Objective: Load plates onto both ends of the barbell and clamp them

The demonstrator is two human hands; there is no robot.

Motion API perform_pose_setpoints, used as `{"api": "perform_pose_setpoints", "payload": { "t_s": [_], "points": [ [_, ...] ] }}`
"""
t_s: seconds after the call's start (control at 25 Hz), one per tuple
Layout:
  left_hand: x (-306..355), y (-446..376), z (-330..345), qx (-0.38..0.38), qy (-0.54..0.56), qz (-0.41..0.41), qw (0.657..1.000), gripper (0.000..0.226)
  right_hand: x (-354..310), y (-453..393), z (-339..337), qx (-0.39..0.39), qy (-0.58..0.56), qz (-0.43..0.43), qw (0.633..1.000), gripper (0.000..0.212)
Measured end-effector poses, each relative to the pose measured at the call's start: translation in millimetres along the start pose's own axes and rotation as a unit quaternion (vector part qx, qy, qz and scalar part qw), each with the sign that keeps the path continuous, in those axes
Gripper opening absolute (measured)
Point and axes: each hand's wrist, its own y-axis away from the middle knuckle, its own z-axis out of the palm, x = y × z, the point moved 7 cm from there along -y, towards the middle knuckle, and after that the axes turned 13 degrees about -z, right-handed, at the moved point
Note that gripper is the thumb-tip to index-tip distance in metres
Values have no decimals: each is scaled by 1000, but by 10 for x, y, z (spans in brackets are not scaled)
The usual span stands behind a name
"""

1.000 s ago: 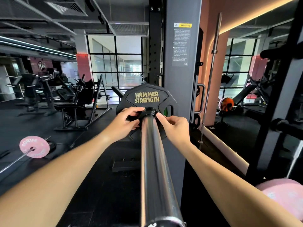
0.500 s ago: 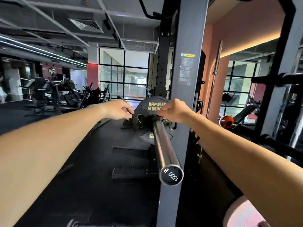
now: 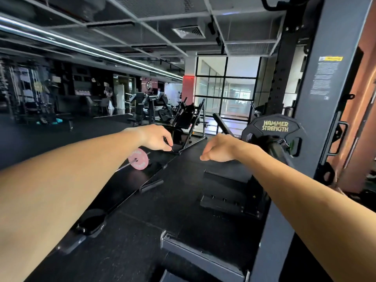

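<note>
Left hand (image 3: 156,139): out in front of me, fingers curled loosely down, nothing in it, well clear of the bar.
Right hand (image 3: 220,148): also empty, loose half-curl, hanging in the air just to the left of the plate.
Black plate (image 3: 272,129): sits on the barbell sleeve at my right, tight against the rack upright (image 3: 317,127), lettering facing me.
Barbell sleeve (image 3: 277,148): only a short dark stub shows, poking out through the plate's hub.
Clamp (image 3: 284,141): something metallic sits at the hub; I can't tell if it's seated.
How the plate handles: I judge it heavy and rigid, grippy coating, so I'd take it by the cut-out slots near the rim, both hands.
Sleeve feel: smooth steel, probably slick, plates slide easily.
Pink plate (image 3: 138,159): on another bar down on the floor, far left.
Next: likely the other end.
</note>
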Motion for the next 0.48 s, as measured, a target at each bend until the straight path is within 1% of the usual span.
{"api": "perform_pose_setpoints", "payload": {
  "t_s": [0.08, 0.24, 0.36, 0.48],
  "points": [
    [-251, -36, 20, 4, 4, -5, 1000, 27, -20, -97, 181, -11, -2, 10, 1000, 30],
    [-956, -335, 143, -11, 29, -13, 999, 25, -118, -629, 416, 3, -16, 29, 999, 25],
    [-1562, -709, 180, -14, 23, -11, 1000, 23, -260, -1278, 566, 1, -8, 39, 999, 22],
    [-2249, -1219, 121, -19, -7, -14, 1000, 29, -503, -2032, 718, 15, -18, 48, 999, 15]
  ]
}}
